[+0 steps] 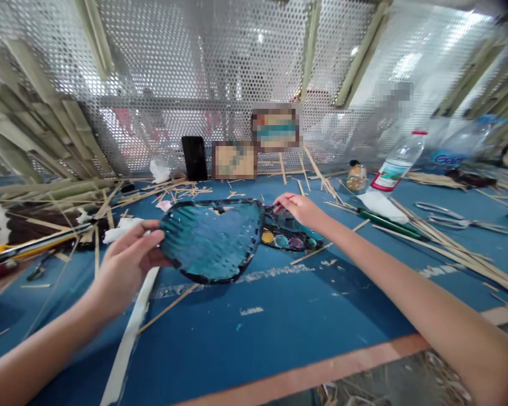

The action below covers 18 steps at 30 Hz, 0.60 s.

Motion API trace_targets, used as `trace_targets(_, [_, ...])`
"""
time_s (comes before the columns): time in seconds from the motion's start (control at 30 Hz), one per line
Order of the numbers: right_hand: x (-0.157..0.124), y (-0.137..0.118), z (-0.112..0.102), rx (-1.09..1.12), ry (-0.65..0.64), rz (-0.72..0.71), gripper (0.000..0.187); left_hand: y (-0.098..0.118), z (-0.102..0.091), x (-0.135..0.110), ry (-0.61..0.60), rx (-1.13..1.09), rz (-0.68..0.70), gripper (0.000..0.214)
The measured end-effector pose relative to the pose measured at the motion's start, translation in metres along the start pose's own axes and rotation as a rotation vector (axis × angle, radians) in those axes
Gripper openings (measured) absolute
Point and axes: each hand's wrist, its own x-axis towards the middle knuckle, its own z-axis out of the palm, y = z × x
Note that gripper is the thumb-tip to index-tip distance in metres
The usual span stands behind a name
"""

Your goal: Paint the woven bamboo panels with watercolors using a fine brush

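My left hand (131, 256) grips the left edge of a rounded blue-painted panel (214, 239), thumb in front and fingers behind. The panel has a black rim with dark dashes along it and is held tilted over the table, its wet-looking painted face toward me. Just to its right lies a dark paint palette (296, 242) with yellow, teal and purple wells. Over the palette's far left part, my right hand (298, 208) is closed in a pinch. Whatever its fingers hold is too small and hidden to name. Part of the palette is covered by the panel and the hand.
A black phone (194, 158) leans on the perforated sheet at the back, beside two blurred small pictures. Bamboo strips (169, 192) litter the blue table (279, 321). A water bottle (395, 163), scissors (449, 217) and a green pen-like tool (392, 224) lie right; a box cutter (38, 245) left.
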Motion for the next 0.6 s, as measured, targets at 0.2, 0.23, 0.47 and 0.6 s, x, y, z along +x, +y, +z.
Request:
trace_targets(0.2, [-0.006, -0.013, 0.001, -0.205, 0.035, 0.048, 0.036, 0.011, -0.012, 0.016, 0.119, 0.000, 0.117, 0.006])
trace_targets(0.23, [-0.008, -0.013, 0.001, -0.195, 0.037, 0.051, 0.036, 0.008, -0.012, 0.015, 0.103, 0.010, 0.094, 0.007])
trace_targets(0.47, [-0.018, -0.005, -0.027, -0.070, 0.138, -0.023, 0.048, -0.006, 0.000, -0.009, 0.045, 0.052, -0.025, 0.010])
trace_targets(0.6, [-0.014, 0.005, -0.043, 0.070, 0.211, 0.064, 0.063, -0.003, 0.007, -0.019, 0.071, 0.021, -0.067, 0.010])
